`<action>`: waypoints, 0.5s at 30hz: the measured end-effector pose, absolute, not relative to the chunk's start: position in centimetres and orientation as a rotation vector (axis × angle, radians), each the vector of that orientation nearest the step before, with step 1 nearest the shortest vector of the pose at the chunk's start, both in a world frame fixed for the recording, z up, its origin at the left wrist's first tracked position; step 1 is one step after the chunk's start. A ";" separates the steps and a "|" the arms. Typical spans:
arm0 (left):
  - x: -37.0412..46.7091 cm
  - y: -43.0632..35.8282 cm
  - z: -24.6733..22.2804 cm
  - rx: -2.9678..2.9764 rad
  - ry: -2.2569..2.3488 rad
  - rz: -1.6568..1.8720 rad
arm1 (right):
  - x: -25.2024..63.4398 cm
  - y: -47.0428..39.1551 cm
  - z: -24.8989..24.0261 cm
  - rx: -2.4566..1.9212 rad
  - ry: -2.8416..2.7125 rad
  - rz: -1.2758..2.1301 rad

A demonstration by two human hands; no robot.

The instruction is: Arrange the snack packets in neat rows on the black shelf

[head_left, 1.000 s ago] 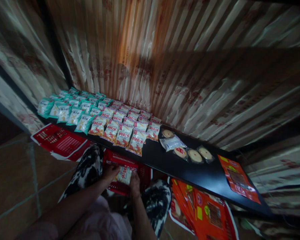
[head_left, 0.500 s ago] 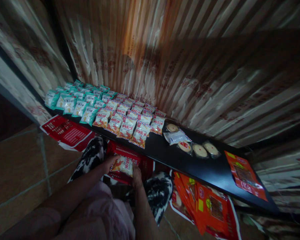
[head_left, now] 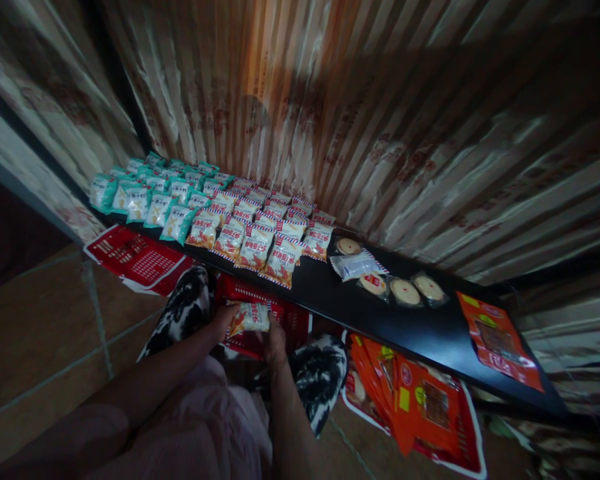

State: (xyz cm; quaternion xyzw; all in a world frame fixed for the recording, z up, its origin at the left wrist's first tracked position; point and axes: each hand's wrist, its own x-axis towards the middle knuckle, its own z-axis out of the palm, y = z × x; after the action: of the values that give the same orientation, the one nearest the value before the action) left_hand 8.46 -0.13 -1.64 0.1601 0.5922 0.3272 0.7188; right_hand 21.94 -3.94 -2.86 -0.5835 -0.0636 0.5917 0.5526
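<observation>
Left hand [head_left: 223, 318] and right hand [head_left: 275, 340] both grip one red-and-white snack packet [head_left: 249, 318], low centre of the frame; we see the left hand's fingers closed on the packet's left edge, the right hand pinching its right lower corner. Packet is held just over a red basket [head_left: 291, 319] that sits below the front edge of the black shelf [head_left: 420, 333]. Our knees in black-and-white patterned fabric flank the basket.

On the shelf, upper left of centre: rows of red-and-white packets [head_left: 260, 230], overlapping, and left of them rows of teal packets [head_left: 150, 193]. Right of the red rows, round flat cakes in clear wrappers [head_left: 405, 291] in a line, with a clear pouch [head_left: 355, 265] beside them. Far right of the shelf, an orange flat pack [head_left: 500, 340]. Below the shelf at lower right, a stack of orange bags [head_left: 420, 407] on the floor. At left, a red printed bag [head_left: 135, 259] lies on the tiled floor. Striped wrapping covers the wall behind.
</observation>
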 end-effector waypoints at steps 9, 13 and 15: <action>8.1 -1.7 0.2 0.462 1.331 0.655 | 22.0 -3.7 -3.0 -1.295 -0.150 1.261; 7.6 -1.6 0.4 0.550 1.284 0.592 | 22.1 -4.0 -3.2 -1.318 -0.130 1.259; 7.3 -1.6 0.3 0.594 1.270 0.550 | 22.1 -4.1 -3.3 -1.337 -0.114 1.261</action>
State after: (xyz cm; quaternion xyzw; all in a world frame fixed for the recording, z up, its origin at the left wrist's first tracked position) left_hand 7.28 -1.59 0.33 0.2697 0.5769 0.2497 0.7295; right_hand 22.13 -4.07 -3.34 -0.5779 -0.0495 0.5451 0.6053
